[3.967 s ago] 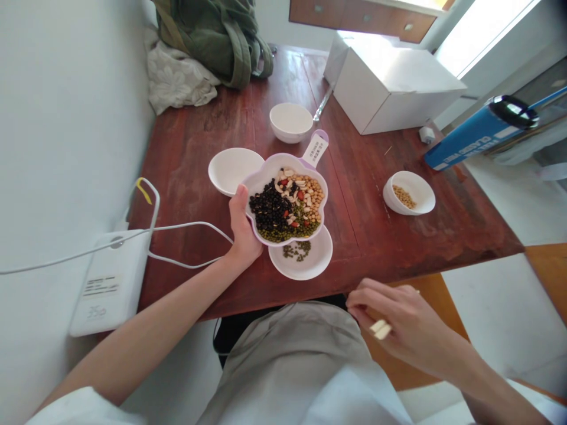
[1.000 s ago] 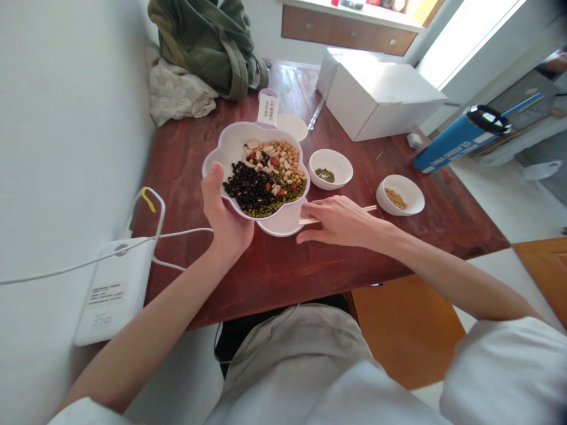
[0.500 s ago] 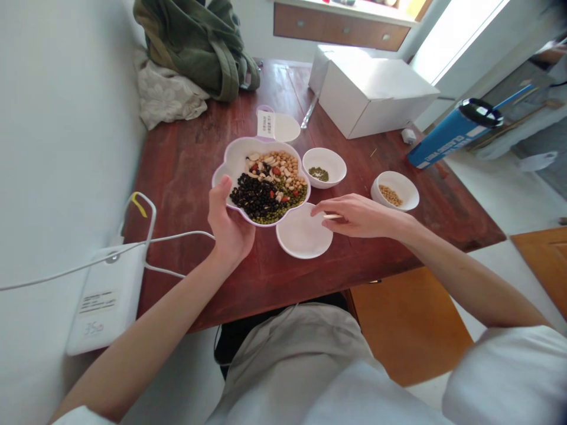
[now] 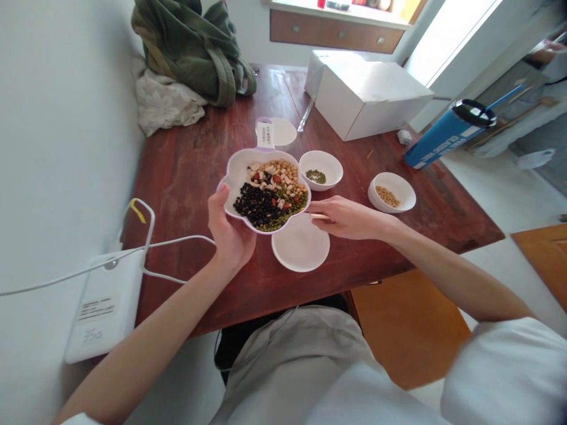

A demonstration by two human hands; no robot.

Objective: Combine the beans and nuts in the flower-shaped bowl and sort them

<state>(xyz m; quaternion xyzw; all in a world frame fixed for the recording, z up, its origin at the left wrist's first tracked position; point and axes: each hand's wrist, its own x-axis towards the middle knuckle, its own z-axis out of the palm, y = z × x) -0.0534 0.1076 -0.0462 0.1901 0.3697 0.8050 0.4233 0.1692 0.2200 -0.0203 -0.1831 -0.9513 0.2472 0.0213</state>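
My left hand (image 4: 230, 230) grips the left edge of a white flower-shaped bowl (image 4: 234, 162) with a lilac rim, its thumb over the rim. The bowl is raised and tilted towards me. In it lie black beans (image 4: 259, 203), yellow soybeans (image 4: 287, 171), green mung beans (image 4: 270, 226), and some pale and red peanuts. My right hand (image 4: 339, 217) is closed around a pale stick (image 4: 319, 216), like a chopstick; most of it is hidden. Its fingertips are at the bowl's right rim. Just below is a plain white bowl (image 4: 301, 251), partly covered by the flower-shaped one.
Behind stand a bowl with some mung beans (image 4: 328, 162), a bowl with soybeans (image 4: 401, 189) and another white bowl (image 4: 284, 131). A white box (image 4: 372, 88), a blue tumbler (image 4: 443, 139) and a green bag (image 4: 190, 47) stand farther back. At left a cable runs from a power bank (image 4: 101, 313).
My right hand has moved left, to the rim of the flower-shaped bowl. That bowl has come slightly lower and right in view. The whole view has shifted a little.
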